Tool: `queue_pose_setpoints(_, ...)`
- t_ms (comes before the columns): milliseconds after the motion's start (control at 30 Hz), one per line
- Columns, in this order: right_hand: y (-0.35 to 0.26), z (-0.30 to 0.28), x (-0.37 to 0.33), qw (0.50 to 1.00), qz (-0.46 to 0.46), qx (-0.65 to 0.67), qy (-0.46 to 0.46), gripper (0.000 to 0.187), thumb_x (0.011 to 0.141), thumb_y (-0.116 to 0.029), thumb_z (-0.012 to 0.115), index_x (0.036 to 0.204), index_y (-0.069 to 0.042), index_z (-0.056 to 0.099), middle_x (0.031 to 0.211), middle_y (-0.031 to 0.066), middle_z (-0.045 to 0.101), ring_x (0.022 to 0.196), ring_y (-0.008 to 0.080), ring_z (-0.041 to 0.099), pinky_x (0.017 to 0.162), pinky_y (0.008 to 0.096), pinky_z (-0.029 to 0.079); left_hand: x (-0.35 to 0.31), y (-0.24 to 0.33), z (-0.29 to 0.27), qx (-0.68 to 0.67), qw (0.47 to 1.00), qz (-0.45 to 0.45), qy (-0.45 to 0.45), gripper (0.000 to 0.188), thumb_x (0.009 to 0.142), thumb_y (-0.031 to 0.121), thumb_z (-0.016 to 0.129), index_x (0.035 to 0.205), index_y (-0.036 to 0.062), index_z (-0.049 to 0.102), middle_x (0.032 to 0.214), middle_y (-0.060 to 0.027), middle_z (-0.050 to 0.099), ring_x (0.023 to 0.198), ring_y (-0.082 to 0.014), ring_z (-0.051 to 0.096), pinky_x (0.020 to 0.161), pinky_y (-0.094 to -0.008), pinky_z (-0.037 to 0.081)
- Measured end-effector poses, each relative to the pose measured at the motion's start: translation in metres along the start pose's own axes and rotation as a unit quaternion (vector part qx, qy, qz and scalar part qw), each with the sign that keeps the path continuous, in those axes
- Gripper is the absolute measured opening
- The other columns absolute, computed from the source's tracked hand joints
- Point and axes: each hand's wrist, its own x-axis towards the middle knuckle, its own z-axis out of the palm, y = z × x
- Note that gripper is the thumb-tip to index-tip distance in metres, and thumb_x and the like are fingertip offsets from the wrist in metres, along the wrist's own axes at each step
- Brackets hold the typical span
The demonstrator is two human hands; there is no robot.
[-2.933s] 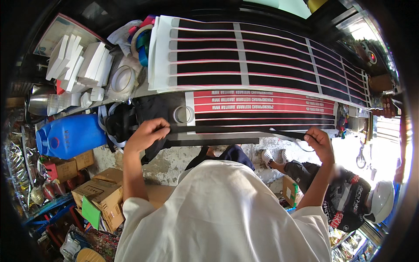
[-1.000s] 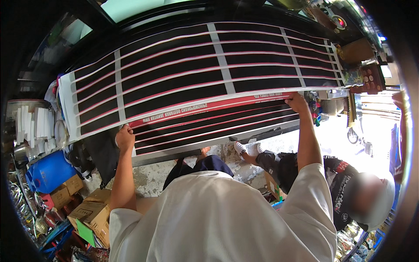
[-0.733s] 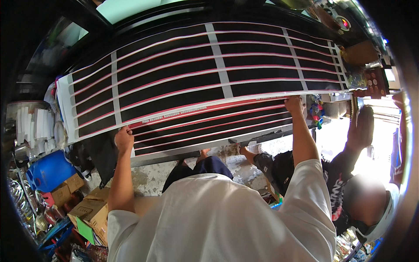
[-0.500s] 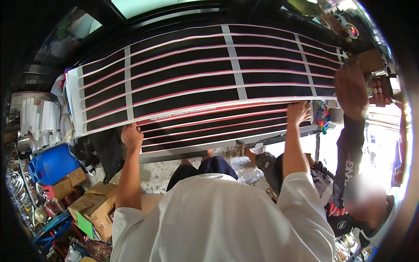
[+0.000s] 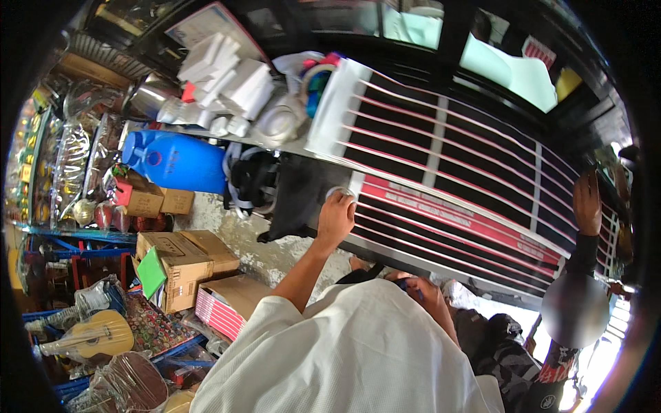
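Note:
A long printed sheet (image 5: 482, 148) with black panels, thin white and red lines and grey bands lies across the table. Below it shows a second striped sheet (image 5: 441, 230) with a red printed band. My left hand (image 5: 337, 219) is at this lower sheet's left end, its fingers closed on a white round roll (image 5: 339, 192) that looks like tape. Close to my waist, my right hand (image 5: 428, 297) is curled around something small and dark blue, too hidden to name. At the right, another person's hand (image 5: 587, 204) is over the upper sheet.
White boxes (image 5: 248, 82) and tape rolls (image 5: 279, 122) crowd the table's left end. A blue jerrycan (image 5: 175, 160), a black bag (image 5: 297, 196) and cardboard boxes (image 5: 182, 265) stand left. Wrapped small guitars (image 5: 103, 334) fill the lower left. The other person is close at my right.
My view has swung left. My right hand has left the sheets and come down to my waist. The upper sheet now lies farther back, exposing more of the red band; my left hand now holds a roll.

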Motion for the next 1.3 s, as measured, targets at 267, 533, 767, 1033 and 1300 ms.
queue_pose_setpoints(267,0.003,0.030,-0.001,0.994,0.076,-0.059,0.053,0.022,0.099,-0.016,0.070,0.114,0.000,0.072,0.105,0.0206,0.076,0.095,0.0374,0.077,0.086,0.0449,0.060,-0.012,-0.142,-0.163,0.101,0.947,-0.241,0.188,0.021,0.092,0.013,0.079,0.110,0.0053,0.071,0.106,-0.0179,0.068,0.099,-0.0397,0.067,0.089,-0.0506,0.054)
queue_pose_setpoints(533,-0.036,0.065,0.030,0.989,0.120,-0.071,0.057,0.026,0.101,-0.016,0.069,0.120,0.001,0.071,0.111,0.0200,0.077,0.101,0.0359,0.076,0.094,0.0442,0.058,-0.009,-0.175,-0.174,0.211,0.964,-0.141,0.074,0.050,0.083,0.024,0.090,0.124,0.0102,0.065,0.118,-0.0140,0.064,0.113,-0.0396,0.062,0.090,-0.0530,0.051)
queue_pose_setpoints(767,-0.053,0.084,0.029,0.990,0.125,-0.055,0.042,0.029,0.101,-0.017,0.069,0.123,0.002,0.069,0.117,0.0212,0.076,0.103,0.0364,0.076,0.094,0.0446,0.059,-0.013,-0.189,-0.155,0.236,0.954,-0.157,0.097,0.031,0.086,0.017,0.081,0.113,0.0112,0.066,0.113,-0.0125,0.065,0.112,-0.0379,0.062,0.090,-0.0540,0.050)
queue_pose_setpoints(1033,-0.051,0.096,0.028,0.987,0.156,-0.036,0.036,0.031,0.101,-0.019,0.069,0.124,0.003,0.069,0.120,0.0220,0.075,0.105,0.0371,0.076,0.093,0.0444,0.060,-0.022,-0.201,-0.150,0.216,0.962,-0.135,0.101,0.020,0.094,0.015,0.074,0.114,0.0121,0.073,0.113,-0.0116,0.069,0.111,-0.0378,0.064,0.090,-0.0550,0.051)
queue_pose_setpoints(1300,-0.046,0.099,0.028,0.988,0.143,-0.052,0.012,0.035,0.103,-0.025,0.068,0.126,0.001,0.068,0.120,0.0223,0.074,0.104,0.0386,0.075,0.093,0.0449,0.059,-0.042,-0.190,-0.148,0.221,0.963,-0.095,0.124,0.030,0.099,0.018,0.075,0.128,0.0136,0.078,0.118,-0.0101,0.071,0.109,-0.0356,0.065,0.088,-0.0521,0.049)
